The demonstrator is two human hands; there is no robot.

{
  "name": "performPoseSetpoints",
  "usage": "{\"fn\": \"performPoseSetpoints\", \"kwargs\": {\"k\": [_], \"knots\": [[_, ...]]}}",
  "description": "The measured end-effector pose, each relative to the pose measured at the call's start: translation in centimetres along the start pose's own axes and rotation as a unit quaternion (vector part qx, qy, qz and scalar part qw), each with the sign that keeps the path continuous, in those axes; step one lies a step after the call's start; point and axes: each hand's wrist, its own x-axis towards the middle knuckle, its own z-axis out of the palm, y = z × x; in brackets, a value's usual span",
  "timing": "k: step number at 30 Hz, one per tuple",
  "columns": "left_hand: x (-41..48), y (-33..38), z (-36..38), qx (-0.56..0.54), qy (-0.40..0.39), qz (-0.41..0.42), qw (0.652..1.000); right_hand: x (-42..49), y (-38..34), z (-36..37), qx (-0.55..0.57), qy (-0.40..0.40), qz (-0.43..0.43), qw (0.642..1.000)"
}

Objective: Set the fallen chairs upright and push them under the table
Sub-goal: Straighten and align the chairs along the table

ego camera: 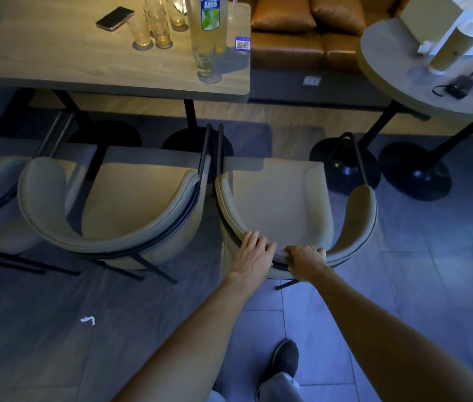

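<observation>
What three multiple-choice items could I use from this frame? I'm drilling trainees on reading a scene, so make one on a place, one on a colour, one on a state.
1. Where is the phone?
A. On the rectangular table
B. On a chair seat
C. On the floor

2. What colour is the sofa?
A. Green
B. Orange-brown
C. White

3. How is the chair under the hands standing?
A. On its side
B. Upside down
C. Upright

Answers:
1 A: it lies on the tabletop beside the glasses.
2 B: its cushions look orange-brown.
3 C: its seat faces up, and the left hand and right hand grip its backrest.
</observation>
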Motion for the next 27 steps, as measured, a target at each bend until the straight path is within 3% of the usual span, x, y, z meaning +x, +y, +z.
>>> {"fn": "performPoseSetpoints", "kwargs": {"k": [10, 18, 27], "knots": [[-1.1, -0.1, 0.9, -0.019, 0.004, 0.000, 1.000, -0.4, -0.2, 0.1, -0.021, 0.009, -0.002, 1.000], [-1.9, -1.0, 1.3, -0.096, 0.018, 0.003, 0.995, -1.1, -0.9, -1.2, -0.015, -0.024, -0.010, 1.000], [-8.0, -9.9, -3.0, -0.116, 0.046, -0.053, 0.991, -4.1, -8.3, -7.7, 0.045, -0.009, -0.034, 0.998]]}}
